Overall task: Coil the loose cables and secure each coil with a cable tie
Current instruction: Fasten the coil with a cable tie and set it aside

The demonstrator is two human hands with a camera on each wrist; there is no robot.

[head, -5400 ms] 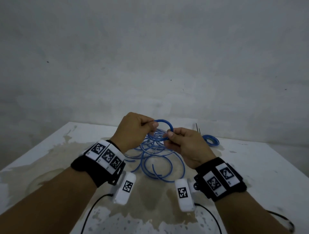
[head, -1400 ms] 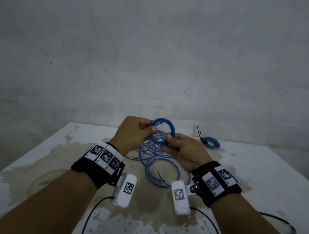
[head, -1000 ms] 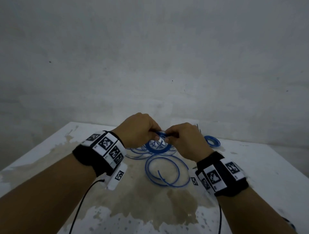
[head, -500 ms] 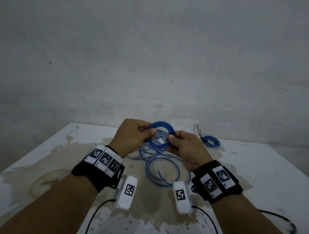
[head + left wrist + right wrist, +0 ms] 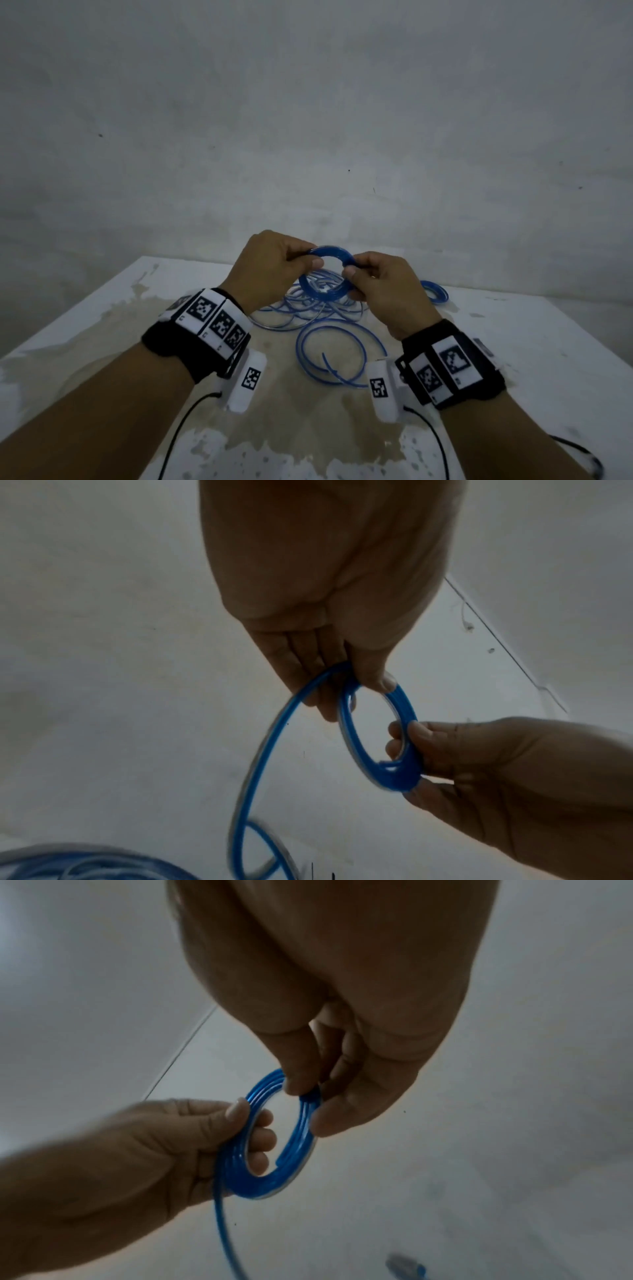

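Observation:
A small coil of blue cable [image 5: 327, 253] is held upright above the white table [image 5: 534, 346] between both hands. My left hand [image 5: 308, 257] pinches its left side with thumb and fingers, and the fingers [image 5: 329, 656] curl round the ring [image 5: 405, 704]. My right hand [image 5: 352, 269] pinches the right side of the coil [image 5: 298, 1150] between thumb and fingertips. One loose strand [image 5: 260, 750] runs from the coil down to the uncoiled blue cable [image 5: 342, 342], which lies in loops on the table below the hands.
A second small blue coil [image 5: 435, 292] lies on the table at the far right, behind my right hand. A grey wall [image 5: 308, 120] rises just past the table's far edge. Stained patches mark the tabletop near me.
A second ago both hands were turned knuckles-up over the coil; they have rolled back and hold it upright again. The coil is thicker than five seconds ago.

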